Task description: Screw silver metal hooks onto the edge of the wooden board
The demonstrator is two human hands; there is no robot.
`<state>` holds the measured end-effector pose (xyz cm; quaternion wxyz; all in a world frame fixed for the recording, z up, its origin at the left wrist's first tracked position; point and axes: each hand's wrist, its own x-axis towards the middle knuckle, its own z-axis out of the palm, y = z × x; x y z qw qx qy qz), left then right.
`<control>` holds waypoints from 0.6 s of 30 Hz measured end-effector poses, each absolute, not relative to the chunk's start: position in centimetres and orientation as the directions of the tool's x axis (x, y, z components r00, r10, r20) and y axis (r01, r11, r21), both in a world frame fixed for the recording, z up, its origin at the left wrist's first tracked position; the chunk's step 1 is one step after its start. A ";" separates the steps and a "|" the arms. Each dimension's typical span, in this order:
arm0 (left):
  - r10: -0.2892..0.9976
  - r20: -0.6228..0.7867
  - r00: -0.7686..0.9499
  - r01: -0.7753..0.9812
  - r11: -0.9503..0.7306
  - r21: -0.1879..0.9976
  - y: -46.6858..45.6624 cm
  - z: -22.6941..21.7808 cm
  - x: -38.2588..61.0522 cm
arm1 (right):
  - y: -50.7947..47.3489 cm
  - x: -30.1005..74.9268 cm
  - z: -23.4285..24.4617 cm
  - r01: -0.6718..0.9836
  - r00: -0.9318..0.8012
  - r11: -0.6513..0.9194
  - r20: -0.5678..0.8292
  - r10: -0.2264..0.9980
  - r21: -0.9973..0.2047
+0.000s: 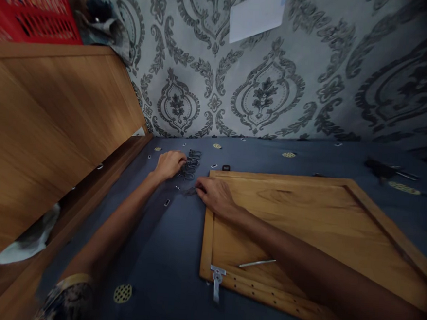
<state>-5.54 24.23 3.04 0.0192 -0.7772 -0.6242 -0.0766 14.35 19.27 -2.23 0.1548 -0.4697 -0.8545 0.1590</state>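
Leftmost, a slanted wooden board (51, 119) flanks the blue patterned cloth (166, 259). Next, the left hand (170, 164) curls its fingers at a cluster of small dark looped pieces (191, 164) on the cloth, left of the framed panel; whether they pinch one, I cannot tell. Being loose and close together, those pieces could snag one another or scatter if nudged. The right hand (216, 195) bends over the wooden panel's (304, 225) left edge, thumb and forefinger close together, any grip unclear. Below, a metal hinge (217, 279) overhangs the frame and could catch a sleeve. A thin rod (257, 263) lies near the right forearm, which could roll it by brushing past.
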 end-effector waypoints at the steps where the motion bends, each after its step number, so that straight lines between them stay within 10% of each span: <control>1: 0.967 0.157 0.200 0.972 -0.216 0.093 24.3 3.0 -5.8 | 19.3 14.4 -2.3 0.749 -0.509 0.508 0.120 0.852 -0.426; 18: 0.936 0.310 0.168 0.693 -0.336 0.638 15.1 -1.2 -7.0 | 21.6 14.5 -3.5 0.551 -0.511 0.493 0.196 0.837 -0.673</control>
